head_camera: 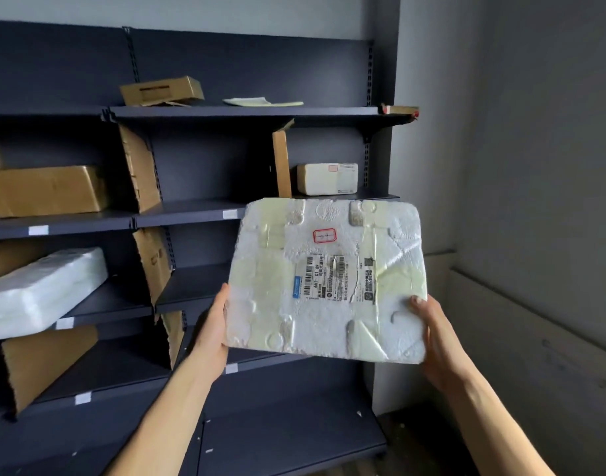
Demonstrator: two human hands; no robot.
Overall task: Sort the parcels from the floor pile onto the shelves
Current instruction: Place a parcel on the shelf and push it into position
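Fingers (pixel 417 301) of both hands clamp the white foam parcel (pixel 325 280) by its sides, thumbs in front, rest hidden behind: left hand (pixel 210 326) on L edge, right hand (pixel 437 341) at lower R corner. Parcel's held up, label out, in front of the dark shelves (pixel 243 111).

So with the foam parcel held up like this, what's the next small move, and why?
Probably ease the foam parcel forward onto the bare shelf behind it. The left hand and the right hand grip its sides, and it is raised in front of the shelves, resting on nothing.
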